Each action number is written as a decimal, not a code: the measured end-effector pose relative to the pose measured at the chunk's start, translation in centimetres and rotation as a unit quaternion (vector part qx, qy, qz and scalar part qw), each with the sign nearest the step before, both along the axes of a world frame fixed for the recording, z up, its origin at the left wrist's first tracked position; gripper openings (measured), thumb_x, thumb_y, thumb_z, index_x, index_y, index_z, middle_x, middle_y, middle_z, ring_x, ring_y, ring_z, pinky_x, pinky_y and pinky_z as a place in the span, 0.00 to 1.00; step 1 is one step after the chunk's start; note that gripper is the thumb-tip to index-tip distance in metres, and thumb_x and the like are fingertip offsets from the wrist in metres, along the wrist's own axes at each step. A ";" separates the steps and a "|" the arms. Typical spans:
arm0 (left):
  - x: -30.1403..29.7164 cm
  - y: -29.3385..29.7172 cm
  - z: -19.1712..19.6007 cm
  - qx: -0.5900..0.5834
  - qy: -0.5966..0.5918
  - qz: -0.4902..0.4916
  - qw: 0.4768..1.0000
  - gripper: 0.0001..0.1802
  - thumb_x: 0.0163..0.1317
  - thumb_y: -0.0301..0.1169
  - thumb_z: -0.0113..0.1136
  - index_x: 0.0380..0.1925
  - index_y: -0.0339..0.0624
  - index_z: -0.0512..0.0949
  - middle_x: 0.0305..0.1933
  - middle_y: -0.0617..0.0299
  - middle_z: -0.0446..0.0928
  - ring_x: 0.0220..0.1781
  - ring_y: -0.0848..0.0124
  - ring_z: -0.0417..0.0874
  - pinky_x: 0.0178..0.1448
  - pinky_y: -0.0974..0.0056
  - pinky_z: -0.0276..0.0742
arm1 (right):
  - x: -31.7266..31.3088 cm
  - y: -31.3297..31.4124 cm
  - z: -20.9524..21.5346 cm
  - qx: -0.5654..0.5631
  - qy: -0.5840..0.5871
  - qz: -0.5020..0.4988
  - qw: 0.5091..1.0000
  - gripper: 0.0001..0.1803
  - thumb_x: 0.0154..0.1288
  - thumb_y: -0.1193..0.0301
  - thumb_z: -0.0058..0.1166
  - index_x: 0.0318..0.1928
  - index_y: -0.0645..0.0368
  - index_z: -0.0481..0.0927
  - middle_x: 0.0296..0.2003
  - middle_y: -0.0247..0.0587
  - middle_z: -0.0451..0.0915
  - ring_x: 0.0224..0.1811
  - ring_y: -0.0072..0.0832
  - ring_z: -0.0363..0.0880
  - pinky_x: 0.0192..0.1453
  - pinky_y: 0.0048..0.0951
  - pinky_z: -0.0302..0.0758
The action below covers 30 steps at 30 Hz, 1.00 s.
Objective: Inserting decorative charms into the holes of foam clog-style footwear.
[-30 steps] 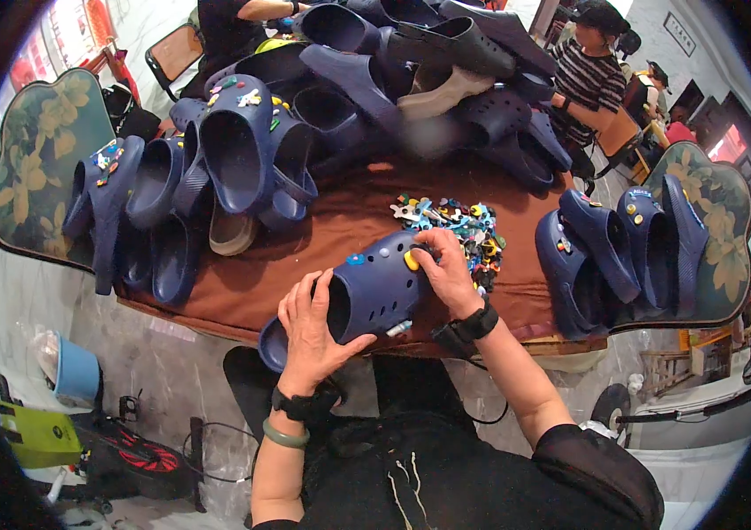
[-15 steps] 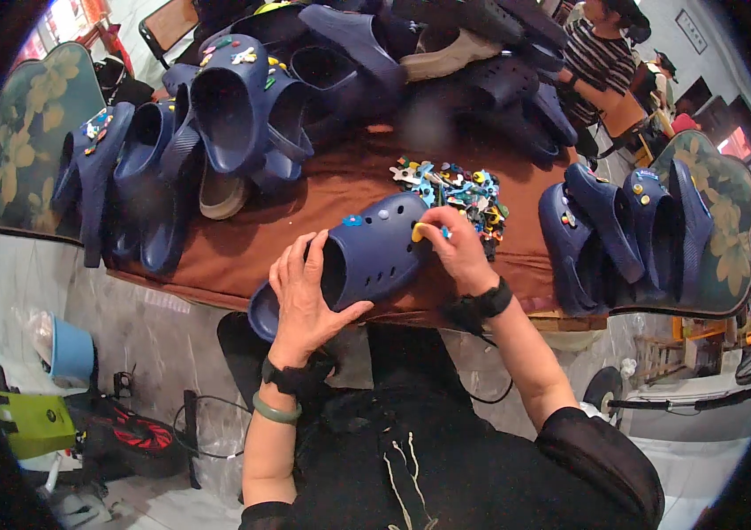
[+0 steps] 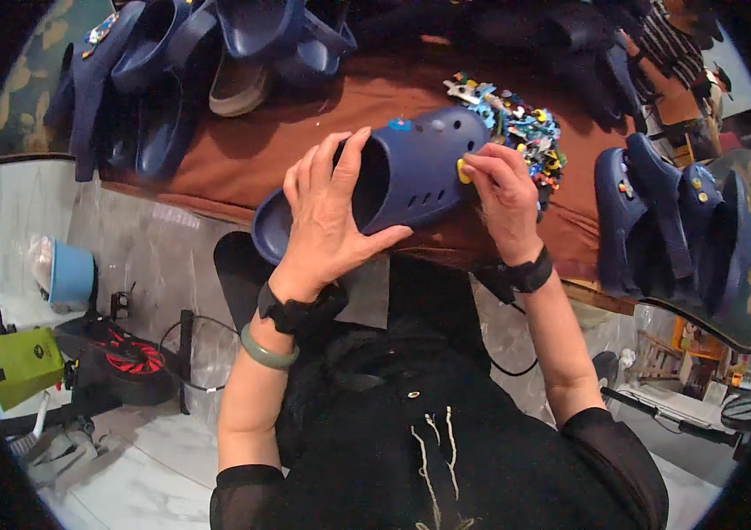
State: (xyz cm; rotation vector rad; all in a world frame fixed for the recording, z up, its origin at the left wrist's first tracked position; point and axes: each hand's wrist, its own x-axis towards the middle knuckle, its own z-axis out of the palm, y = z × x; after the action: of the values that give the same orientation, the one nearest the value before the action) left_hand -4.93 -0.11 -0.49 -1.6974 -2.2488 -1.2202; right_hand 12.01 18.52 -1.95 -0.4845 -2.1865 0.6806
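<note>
So my left hand [image 3: 331, 221] is gripping the navy clog [image 3: 393, 181] sideways while my right hand [image 3: 504, 199] pinches a yellow charm [image 3: 463, 170] against a hole at its toe, which probably needs a firm push next.

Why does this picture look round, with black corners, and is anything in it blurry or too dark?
Head view: a fisheye lens bends the brown table edge and blackens the corners. The left hand, right hand and blue clog are sharp and evenly lit; the top rim's shoes are dim and smeared.
</note>
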 end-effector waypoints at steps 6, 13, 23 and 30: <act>0.1 -0.2 0.1 -0.008 -0.030 -0.005 1.000 0.60 0.35 0.47 0.78 0.71 0.50 0.60 0.67 0.50 0.61 0.68 0.50 0.60 0.71 0.46 0.50 | 1.9 -1.1 1.9 0.250 -0.171 -0.012 0.953 0.23 0.53 0.77 0.64 0.53 0.55 0.81 0.50 0.37 0.78 0.54 0.40 0.72 0.57 0.43 0.67; -0.4 -0.2 0.5 -0.047 -0.048 -0.029 0.997 0.61 0.36 0.45 0.79 0.72 0.44 0.58 0.68 0.49 0.60 0.69 0.49 0.60 0.71 0.46 0.50 | 1.4 -1.0 2.8 0.301 -0.310 0.045 0.901 0.25 0.57 0.75 0.60 0.57 0.66 0.77 0.57 0.45 0.72 0.60 0.42 0.70 0.68 0.50 0.59; -1.6 2.2 0.8 -0.065 0.013 0.003 0.998 0.62 0.35 0.50 0.79 0.71 0.40 0.58 0.69 0.48 0.62 0.71 0.51 0.62 0.73 0.49 0.52 | -0.6 0.4 1.3 0.295 -0.243 0.019 0.924 0.23 0.55 0.75 0.61 0.53 0.67 0.78 0.53 0.46 0.74 0.56 0.42 0.72 0.63 0.49 0.64; -1.7 3.4 0.5 -0.053 -0.045 -0.019 0.997 0.60 0.40 0.44 0.79 0.72 0.39 0.55 0.73 0.50 0.59 0.75 0.54 0.59 0.77 0.53 0.50 | -0.4 3.1 -1.1 0.105 0.021 0.066 0.992 0.11 0.55 0.73 0.59 0.40 0.60 0.81 0.44 0.44 0.77 0.49 0.43 0.75 0.53 0.44 0.72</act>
State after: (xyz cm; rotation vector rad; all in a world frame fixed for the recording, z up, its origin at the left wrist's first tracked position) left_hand -6.58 3.32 -0.01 -1.7641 -2.3843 -1.2287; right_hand 11.63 21.58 -3.04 -0.2174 -2.2343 0.5165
